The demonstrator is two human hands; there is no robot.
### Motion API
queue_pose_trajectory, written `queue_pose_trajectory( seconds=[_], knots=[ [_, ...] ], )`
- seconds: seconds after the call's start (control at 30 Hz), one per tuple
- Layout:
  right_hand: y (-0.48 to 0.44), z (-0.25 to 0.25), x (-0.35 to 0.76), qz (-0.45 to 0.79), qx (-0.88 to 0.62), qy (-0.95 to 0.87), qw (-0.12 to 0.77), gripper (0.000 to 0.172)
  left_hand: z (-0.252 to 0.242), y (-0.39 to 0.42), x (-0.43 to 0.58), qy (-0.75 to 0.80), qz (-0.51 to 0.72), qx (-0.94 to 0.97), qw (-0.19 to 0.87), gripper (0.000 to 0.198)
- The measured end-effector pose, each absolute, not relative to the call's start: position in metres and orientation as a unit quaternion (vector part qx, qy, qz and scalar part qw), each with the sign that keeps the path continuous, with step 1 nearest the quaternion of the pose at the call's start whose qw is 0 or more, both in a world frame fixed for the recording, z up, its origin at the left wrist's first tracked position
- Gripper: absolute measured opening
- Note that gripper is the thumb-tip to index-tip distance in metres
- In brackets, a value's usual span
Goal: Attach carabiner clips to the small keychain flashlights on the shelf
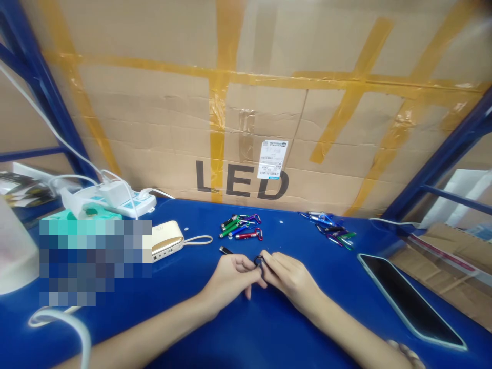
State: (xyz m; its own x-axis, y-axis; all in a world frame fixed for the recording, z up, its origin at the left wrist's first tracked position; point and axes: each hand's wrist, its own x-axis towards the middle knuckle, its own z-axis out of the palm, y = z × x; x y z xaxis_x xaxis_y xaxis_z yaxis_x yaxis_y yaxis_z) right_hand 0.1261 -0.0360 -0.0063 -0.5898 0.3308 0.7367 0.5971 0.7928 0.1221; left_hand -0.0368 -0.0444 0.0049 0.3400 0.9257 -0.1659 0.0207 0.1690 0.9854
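Observation:
My left hand point(230, 279) is closed around a slim black keychain flashlight point(225, 250), whose end pokes out past the knuckles. At the fingertips of both hands is a small dark carabiner clip point(259, 261). My right hand point(290, 277) pinches this clip from the right side. Fingers hide where the clip meets the flashlight. Just beyond the hands lies a group of keychain flashlights point(240, 225) in green, blue, red and black, with coloured carabiners. A second pile of such flashlights point(330, 228) lies farther right.
A phone point(413, 300) lies at the right, beside flattened cardboard point(449, 271). On the left are a cream power bank point(167, 238) with a strap, a white power strip point(142, 205) with cables, and a white rounded object point(15, 251). A large taped carton point(172, 128) backs the blue table point(246, 338).

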Motion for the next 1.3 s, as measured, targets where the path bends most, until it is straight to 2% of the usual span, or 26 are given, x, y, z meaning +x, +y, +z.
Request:
queue_pose_trajectory(
  seconds=[0.17,0.33,0.57,0.8,0.9,1.13,1.3],
  knots=[
    [-0.037,-0.004,0.125,-0.201,-0.278,-0.866,0.365,0.021,0.005,-0.043,-0.037,0.441,0.372,0.518,0.632,0.019],
    [-0.036,-0.006,0.125,-0.171,-0.297,-0.865,0.368,0.024,0.002,-0.046,-0.033,0.459,0.424,0.492,0.606,0.02],
    [-0.038,-0.005,0.127,-0.155,-0.296,-0.864,0.378,0.023,0.005,-0.047,-0.034,0.457,0.438,0.506,0.586,0.025],
    [-0.046,-0.001,0.123,-0.064,-0.324,-0.843,0.425,0.024,0.006,-0.049,-0.037,0.454,0.465,0.595,0.473,0.016],
    [-0.047,0.0,0.124,-0.041,-0.323,-0.841,0.432,0.024,0.006,-0.049,-0.039,0.442,0.456,0.588,0.501,0.019],
    [-0.044,0.002,0.128,-0.145,-0.286,-0.845,0.427,0.02,0.007,-0.049,-0.043,0.433,0.44,0.549,0.564,0.04],
    [-0.044,0.001,0.13,-0.153,-0.293,-0.841,0.428,0.02,0.007,-0.051,-0.044,0.444,0.429,0.573,0.539,0.036]
  ],
)
